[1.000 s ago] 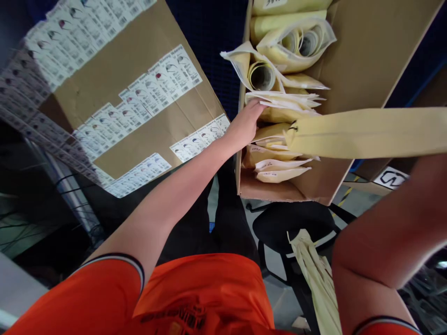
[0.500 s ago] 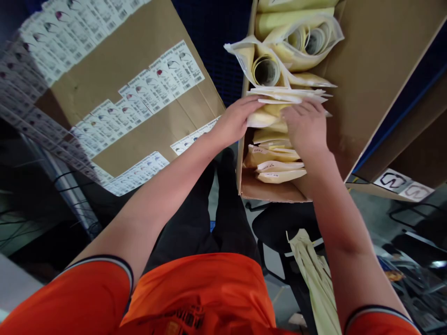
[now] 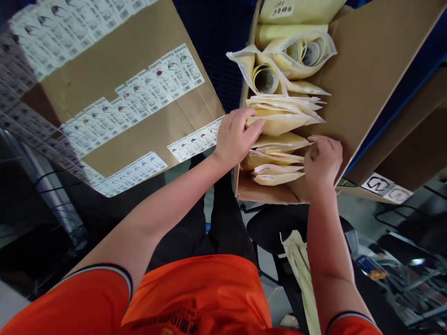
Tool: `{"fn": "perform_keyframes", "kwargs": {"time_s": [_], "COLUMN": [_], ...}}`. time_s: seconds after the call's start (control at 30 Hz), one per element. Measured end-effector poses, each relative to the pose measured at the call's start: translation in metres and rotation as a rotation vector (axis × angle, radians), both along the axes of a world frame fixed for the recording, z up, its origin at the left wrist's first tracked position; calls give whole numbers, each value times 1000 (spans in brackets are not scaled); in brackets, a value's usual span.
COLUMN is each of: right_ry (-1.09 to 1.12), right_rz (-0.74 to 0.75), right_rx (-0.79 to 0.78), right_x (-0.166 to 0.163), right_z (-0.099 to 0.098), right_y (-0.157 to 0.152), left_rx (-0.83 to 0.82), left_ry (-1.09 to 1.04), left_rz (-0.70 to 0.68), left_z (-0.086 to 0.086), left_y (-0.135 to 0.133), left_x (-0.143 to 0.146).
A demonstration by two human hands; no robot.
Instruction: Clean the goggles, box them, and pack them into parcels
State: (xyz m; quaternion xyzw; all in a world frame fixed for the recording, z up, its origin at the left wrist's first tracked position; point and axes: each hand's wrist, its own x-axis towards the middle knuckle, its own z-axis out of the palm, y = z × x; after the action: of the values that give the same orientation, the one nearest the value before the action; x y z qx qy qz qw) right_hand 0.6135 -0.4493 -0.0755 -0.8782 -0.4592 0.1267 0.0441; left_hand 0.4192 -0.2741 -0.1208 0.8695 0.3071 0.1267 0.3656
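Observation:
An open cardboard box point(image 3: 268, 194) holds a row of yellow envelopes standing on edge. My left hand point(image 3: 236, 136) is at the box's left side, its thumb and fingers closed on the left edge of a yellow envelope point(image 3: 284, 124) in the middle of the row. On the right, my right hand point(image 3: 323, 158) is inside the box with curled fingers, at the right corner of another envelope point(image 3: 288, 138) just nearer to me. Behind them are two opened bags, one with a paper roll point(image 3: 265, 79) inside and one with several rolls point(image 3: 309, 50).
Left of the box, a large cardboard carton point(image 3: 139, 125) carries rows of printed labels. Below the box is a black chair point(image 3: 270, 228) with a pale green cloth point(image 3: 298, 253) over it. Another carton point(image 3: 415, 135) stands at the right.
Both hands have moved toward me along the row, the right one farther and to the right. Envelopes near the middle now lean more apart. The view has shifted slightly.

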Motion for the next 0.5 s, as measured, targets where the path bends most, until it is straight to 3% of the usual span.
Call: {"fn": "perform_keyframes", "kwargs": {"time_s": [0.1, 0.2, 0.37, 0.5], "right_ry": [54, 59, -2, -58], "right_rz": [29, 63, 121, 90], "right_rx": [-33, -98, -170, -166], "right_x": [15, 23, 23, 14], "right_z": [-8, -13, -9, -7], "right_y": [-12, -8, 8, 8], "left_rx": [-75, -43, -13, -1], "left_ry": [-45, -14, 153, 167], "left_rz": [-147, -328, -358, -301], "left_z": [8, 6, -5, -11], "left_y": [-18, -37, -50, -48], "left_x": [6, 33, 85, 86]}}
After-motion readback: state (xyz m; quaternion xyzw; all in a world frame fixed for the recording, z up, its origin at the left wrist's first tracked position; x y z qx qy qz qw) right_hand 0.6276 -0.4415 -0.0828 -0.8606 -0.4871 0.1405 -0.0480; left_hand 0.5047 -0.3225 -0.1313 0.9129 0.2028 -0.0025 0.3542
